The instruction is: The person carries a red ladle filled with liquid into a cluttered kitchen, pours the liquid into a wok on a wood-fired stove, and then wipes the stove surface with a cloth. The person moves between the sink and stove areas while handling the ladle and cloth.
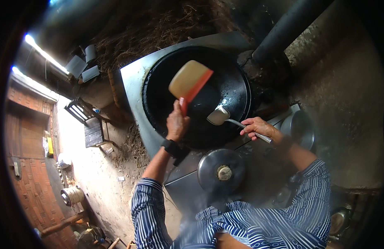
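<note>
My left hand [177, 124] grips the red handle of a tan and red plastic scoop [186, 81], held over a large black wok [207, 130]. The scoop is slightly blurred, and I cannot tell what it contains. In my right hand [259, 128] is the metal handle of a wok spatula [219, 116]. Its broad blade is over the near right part of the wok. A little liquid glistens at the bottom of the wok, which is set into a metal-topped stove [134, 84]. A dark watch or band circles my left wrist.
A lidded metal pot [210, 174] stands on the near side of the stove. To the right is a metal basin [299, 129]. A thick stovepipe [288, 32] rises behind. Dry straw [142, 40] lies beyond the stove, and a wooden chair [93, 127] stands left. Haze blurs the lower area.
</note>
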`<action>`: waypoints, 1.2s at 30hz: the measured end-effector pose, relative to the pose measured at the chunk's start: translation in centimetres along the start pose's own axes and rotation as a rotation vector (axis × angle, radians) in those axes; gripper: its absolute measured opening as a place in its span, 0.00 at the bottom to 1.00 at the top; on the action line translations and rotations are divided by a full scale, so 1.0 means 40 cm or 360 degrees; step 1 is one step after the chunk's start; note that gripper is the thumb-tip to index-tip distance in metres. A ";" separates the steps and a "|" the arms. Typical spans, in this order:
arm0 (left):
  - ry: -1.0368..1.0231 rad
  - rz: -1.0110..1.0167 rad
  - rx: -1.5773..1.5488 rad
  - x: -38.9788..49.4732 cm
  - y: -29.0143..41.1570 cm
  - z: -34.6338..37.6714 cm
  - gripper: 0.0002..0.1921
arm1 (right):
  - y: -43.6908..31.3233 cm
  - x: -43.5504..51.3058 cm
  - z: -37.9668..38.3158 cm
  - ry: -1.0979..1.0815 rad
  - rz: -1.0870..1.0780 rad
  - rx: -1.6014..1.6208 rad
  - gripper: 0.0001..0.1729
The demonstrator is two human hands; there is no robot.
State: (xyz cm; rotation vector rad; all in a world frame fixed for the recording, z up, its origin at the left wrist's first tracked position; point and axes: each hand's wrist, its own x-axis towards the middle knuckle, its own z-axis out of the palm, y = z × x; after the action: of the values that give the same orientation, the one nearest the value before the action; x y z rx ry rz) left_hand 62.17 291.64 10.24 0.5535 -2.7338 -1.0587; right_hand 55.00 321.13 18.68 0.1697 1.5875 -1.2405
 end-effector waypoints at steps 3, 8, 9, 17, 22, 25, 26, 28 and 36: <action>0.0071 0.0014 0.0381 0.109 -0.064 0.000 0.37 | -0.017 -0.023 -0.023 0.0031 -0.0001 -0.0027 0.26; -0.0074 -0.0014 0.0561 0.155 -0.092 0.042 0.31 | -0.030 -0.032 -0.043 0.0049 0.0032 -0.0069 0.26; -0.0104 0.0002 0.0556 0.143 -0.086 0.057 0.31 | -0.035 -0.031 -0.046 0.0044 0.0033 -0.0079 0.26; -0.0791 -0.1007 -0.1786 0.022 0.021 0.053 0.18 | -0.077 -0.037 -0.043 0.0068 0.0164 -0.0134 0.20; -0.0778 -0.1232 -0.2451 -0.053 0.042 -0.090 0.14 | -0.104 -0.007 -0.048 -0.0130 0.0166 -0.0134 0.04; -0.0576 -0.1188 -0.2334 -0.131 0.039 -0.193 0.22 | -0.090 0.048 -0.046 -0.0143 0.0130 -0.0147 0.18; -0.0504 -0.1216 -0.2293 -0.157 0.035 -0.227 0.24 | -0.080 0.078 -0.040 -0.0132 0.0151 -0.0223 0.27; -0.0381 -0.1217 -0.2267 -0.205 0.026 -0.285 0.26 | -0.041 0.142 -0.013 -0.0113 0.0095 -0.0197 0.26; -0.0258 -0.1376 -0.2303 -0.303 -0.005 -0.373 0.27 | 0.060 0.347 0.060 0.0157 -0.0453 -0.0457 0.16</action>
State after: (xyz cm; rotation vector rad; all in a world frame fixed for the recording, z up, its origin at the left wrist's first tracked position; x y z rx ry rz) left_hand 77.46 287.07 20.94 1.2679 -1.0045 -2.7627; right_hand 52.15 314.01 6.64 -0.1863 1.9045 -1.2146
